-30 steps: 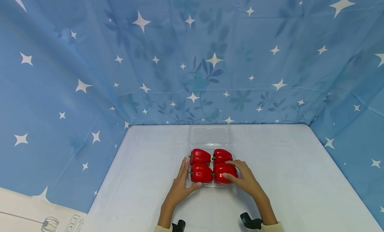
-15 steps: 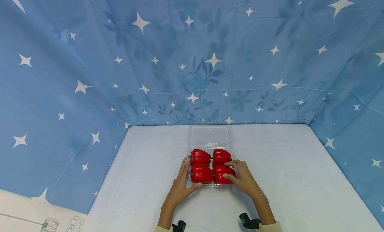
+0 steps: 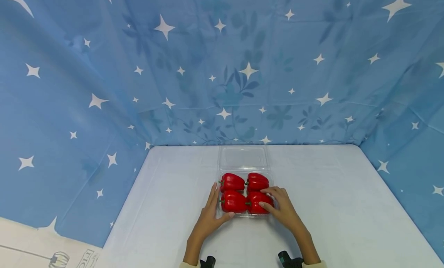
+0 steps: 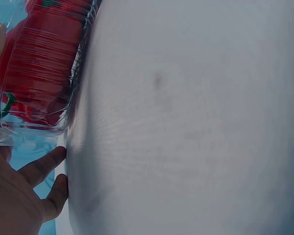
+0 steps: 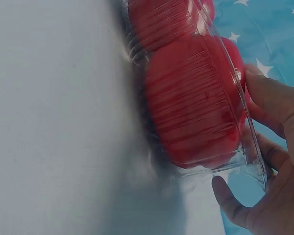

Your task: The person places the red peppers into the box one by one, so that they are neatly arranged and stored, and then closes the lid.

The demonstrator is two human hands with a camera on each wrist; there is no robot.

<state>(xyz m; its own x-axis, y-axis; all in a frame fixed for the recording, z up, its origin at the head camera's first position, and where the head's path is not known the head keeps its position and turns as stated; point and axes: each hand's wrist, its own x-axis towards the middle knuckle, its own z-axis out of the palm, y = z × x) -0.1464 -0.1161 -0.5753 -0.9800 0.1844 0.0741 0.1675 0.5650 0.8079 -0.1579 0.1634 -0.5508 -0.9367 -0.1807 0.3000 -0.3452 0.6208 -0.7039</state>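
A clear plastic clamshell box (image 3: 244, 215) sits on the white table with its lid (image 3: 244, 157) folded open toward the back. Inside lie red bell peppers in two rows, among them the front left one (image 3: 234, 201) and the back right one (image 3: 257, 182). My left hand (image 3: 207, 218) rests against the box's left side, fingers straight, the thumb at the front rim. With thumb and fingers, my right hand (image 3: 283, 208) holds the front right bell pepper (image 3: 256, 202). In the right wrist view, the thumb touches this pepper (image 5: 191, 103) above the rim, while other fingers are partly hidden behind the box wall.
White cloth covers the table (image 3: 180, 175) around the box. A blue curtain (image 3: 194, 87) with white stars hangs behind and along both sides. Black wrist devices (image 3: 290, 260) are strapped on both arms. Printed pale fabric (image 3: 41, 241) shows at the lower left.
The front right bell pepper has shifted very slightly left in the box with my right hand on it. My left hand stays at the box's left side.
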